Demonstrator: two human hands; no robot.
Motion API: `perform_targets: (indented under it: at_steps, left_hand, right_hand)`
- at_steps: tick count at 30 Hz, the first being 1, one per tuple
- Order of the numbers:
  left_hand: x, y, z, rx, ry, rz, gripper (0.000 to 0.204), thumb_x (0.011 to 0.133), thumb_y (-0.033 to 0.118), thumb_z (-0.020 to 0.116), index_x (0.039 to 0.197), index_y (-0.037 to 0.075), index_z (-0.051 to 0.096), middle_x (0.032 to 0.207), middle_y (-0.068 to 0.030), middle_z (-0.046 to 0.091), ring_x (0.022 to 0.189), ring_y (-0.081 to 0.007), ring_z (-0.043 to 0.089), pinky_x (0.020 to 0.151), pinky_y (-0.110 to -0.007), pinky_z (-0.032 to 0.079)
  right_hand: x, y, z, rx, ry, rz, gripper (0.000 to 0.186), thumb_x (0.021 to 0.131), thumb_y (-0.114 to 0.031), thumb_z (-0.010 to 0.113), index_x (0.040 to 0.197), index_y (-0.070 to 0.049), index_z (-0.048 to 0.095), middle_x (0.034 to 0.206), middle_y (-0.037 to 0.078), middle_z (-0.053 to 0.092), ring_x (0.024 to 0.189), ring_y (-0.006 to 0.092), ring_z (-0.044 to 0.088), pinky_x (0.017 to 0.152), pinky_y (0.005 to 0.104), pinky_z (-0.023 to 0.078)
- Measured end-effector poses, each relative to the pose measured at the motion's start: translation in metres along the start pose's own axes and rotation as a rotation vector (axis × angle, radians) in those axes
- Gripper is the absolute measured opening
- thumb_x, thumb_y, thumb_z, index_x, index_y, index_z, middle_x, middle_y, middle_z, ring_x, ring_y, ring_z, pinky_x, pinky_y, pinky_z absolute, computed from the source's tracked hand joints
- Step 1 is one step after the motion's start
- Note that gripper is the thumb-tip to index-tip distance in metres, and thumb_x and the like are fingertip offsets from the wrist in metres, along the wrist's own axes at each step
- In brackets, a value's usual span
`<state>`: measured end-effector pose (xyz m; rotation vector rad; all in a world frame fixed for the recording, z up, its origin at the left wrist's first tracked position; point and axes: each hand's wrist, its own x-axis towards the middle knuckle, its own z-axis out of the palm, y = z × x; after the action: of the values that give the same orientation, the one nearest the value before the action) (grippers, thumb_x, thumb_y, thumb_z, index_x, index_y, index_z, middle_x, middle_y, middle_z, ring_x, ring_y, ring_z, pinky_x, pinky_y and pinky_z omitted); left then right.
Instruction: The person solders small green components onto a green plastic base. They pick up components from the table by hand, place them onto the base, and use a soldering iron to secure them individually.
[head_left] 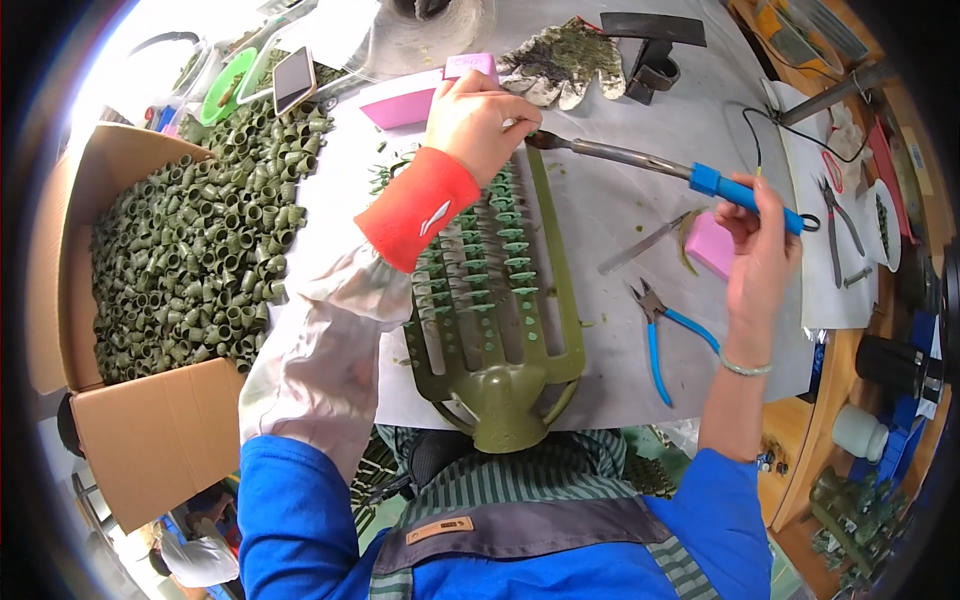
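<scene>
My right hand [757,255] grips the blue handle of a soldering iron [640,158], whose metal shaft points left. The dark, broad tip of the iron lies close to the fingertips of my left hand [478,122]. Those fingers are pinched together; anything between them is too small or hidden to name. Under my left hand and wrist an olive-green slotted plastic frame [492,385] rests on the table, its rounded neck toward me. Rows of small bright green pieces [512,235] run along its bars. My left forearm, in a red wristband, covers part of its left side.
Left stands a cardboard box [150,420] heaped with small green tubular fittings [190,260]. Blue-handled cutting pliers [655,330], a pink block [710,245] and a thin metal strip [640,245] lie right of the frame. A stained glove [565,65] and pink box [400,100] are beyond.
</scene>
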<state>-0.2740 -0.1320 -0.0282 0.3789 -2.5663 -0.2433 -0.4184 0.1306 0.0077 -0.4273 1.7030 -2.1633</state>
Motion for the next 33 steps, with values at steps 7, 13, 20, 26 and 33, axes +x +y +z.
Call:
perform_targets:
  at_steps: [7,13,20,26,33]
  left_hand:
    - [-0.013,-0.024,-0.041,-0.139,0.016,0.005,0.029,0.085,0.023,0.067,0.112,0.012,0.064,0.097,-0.0074,0.066,0.084,-0.0198,0.057,0.08,-0.034,0.046]
    - [-0.126,-0.048,-0.167,-0.34,-0.309,-0.61,0.015,0.092,0.014,0.058,0.102,0.002,0.062,0.087,-0.0022,0.063,0.077,-0.012,0.059,0.071,-0.025,0.049]
    - [-0.221,-0.019,-0.146,-0.111,-0.433,-0.517,0.017,0.083,0.01,0.066,0.099,0.004,0.064,0.086,-0.0064,0.061,0.074,-0.0162,0.061,0.069,-0.027,0.049]
    - [-0.209,-0.023,-0.131,-0.252,-0.499,-0.482,0.019,0.08,0.007,0.067,0.096,0.002,0.06,0.092,-0.0077,0.059,0.075,-0.02,0.061,0.07,-0.029,0.05]
    - [-0.205,-0.024,-0.135,-0.289,-0.545,-0.65,0.016,0.08,0.007,0.066,0.093,0.003,0.058,0.079,-0.0061,0.061,0.071,-0.0154,0.06,0.067,-0.027,0.049]
  right_hand:
    - [-0.004,-0.009,-0.027,0.002,0.084,0.022,0.028,0.091,-0.024,0.058,0.098,0.003,0.065,0.078,0.006,0.064,0.068,0.0109,0.059,0.068,0.0232,0.048]
    - [-0.022,-0.016,-0.048,0.073,0.145,0.057,0.029,0.092,-0.022,0.057,0.098,0.006,0.062,0.077,0.005,0.059,0.067,0.0088,0.052,0.064,0.0201,0.042]
    - [-0.033,-0.019,-0.055,0.064,0.116,0.078,0.029,0.093,-0.022,0.056,0.102,0.005,0.061,0.077,0.005,0.059,0.067,0.0086,0.053,0.063,0.0191,0.043]
    - [-0.036,-0.03,-0.055,0.052,0.122,0.064,0.028,0.093,-0.023,0.056,0.101,0.003,0.061,0.077,0.004,0.058,0.067,0.0077,0.053,0.063,0.0187,0.043]
    - [-0.041,-0.029,-0.046,0.038,0.119,0.073,0.028,0.091,-0.024,0.059,0.098,0.003,0.062,0.077,0.004,0.059,0.066,0.0075,0.054,0.062,0.018,0.043]
